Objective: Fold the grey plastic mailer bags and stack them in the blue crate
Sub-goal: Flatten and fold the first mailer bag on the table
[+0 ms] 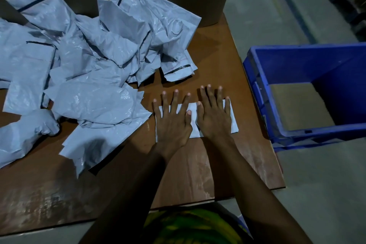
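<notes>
Your left hand (172, 123) and right hand (214, 117) lie flat, fingers spread, pressing the folded mailer bag (195, 132) onto the brown table (198, 166); it's a small, pale grey rectangle between the crumpled bag pile (89, 61) and the blue crate (257, 89)

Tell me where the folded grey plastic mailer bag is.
Head view, right of centre: the folded bag lies on the brown table under the left hand and right hand, between the grey bag pile and the blue crate.
</notes>
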The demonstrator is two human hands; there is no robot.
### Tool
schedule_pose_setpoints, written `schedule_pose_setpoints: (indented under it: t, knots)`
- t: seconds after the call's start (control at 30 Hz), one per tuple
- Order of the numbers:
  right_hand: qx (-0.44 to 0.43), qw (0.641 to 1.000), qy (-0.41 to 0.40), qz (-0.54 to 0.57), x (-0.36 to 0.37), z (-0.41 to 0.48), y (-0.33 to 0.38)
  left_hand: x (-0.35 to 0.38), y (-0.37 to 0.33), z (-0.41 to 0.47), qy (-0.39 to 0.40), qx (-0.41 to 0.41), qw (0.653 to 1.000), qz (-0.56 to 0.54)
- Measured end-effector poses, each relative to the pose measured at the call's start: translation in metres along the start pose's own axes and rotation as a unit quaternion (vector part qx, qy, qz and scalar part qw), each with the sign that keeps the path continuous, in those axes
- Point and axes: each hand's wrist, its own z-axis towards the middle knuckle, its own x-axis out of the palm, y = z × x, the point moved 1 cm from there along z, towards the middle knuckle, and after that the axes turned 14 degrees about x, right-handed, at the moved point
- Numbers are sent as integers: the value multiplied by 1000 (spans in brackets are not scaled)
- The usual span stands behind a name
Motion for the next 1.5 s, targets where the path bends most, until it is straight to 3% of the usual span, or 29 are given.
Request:
schedule_pose_setpoints:
  t: [0.27,0.37,0.43,0.5,0.53,0.63,0.77,0.9,1.07,1.2,1.4,1.5]
  knots:
    - [-5,998,62,-26,-4,9,0,2,-1,4,13,-3,1000,6]
    - [-10,994,105,37,-15,13,1,1,-2,3,22,-1,1000,10]
    - [-9,992,46,119,-30,8,-3,0,-1,5,28,1,1000,9]
    - [-14,988,-82,130,-38,-3,-10,-3,0,3,31,-1,999,11]
    - [-11,987,-107,121,-37,-8,-14,-5,-2,3,37,1,999,19]
    - [-6,991,-83,108,-29,-21,-20,-15,-8,7,29,16,999,29]
    - [-6,982,-130,138,-23,-31,-20,-20,-24,7,-66,44,997,-25]
    - [-2,980,-127,154,-21,-34,-20,-14,-24,0,-6,67,998,7]
    - [-7,993,-32,117,-41,-23,-24,-19,-22,1,22,74,997,12]
    - [4,989,-79,121,-45,-46,-27,-32,-21,-9,40,56,996,-61]
    - [11,979,-61,193,-29,-58,-39,-60,-3,-30,-39,19,998,-56]
    - [6,978,-62,198,-31,-61,-38,-47,1,-46,-36,1,999,-39]
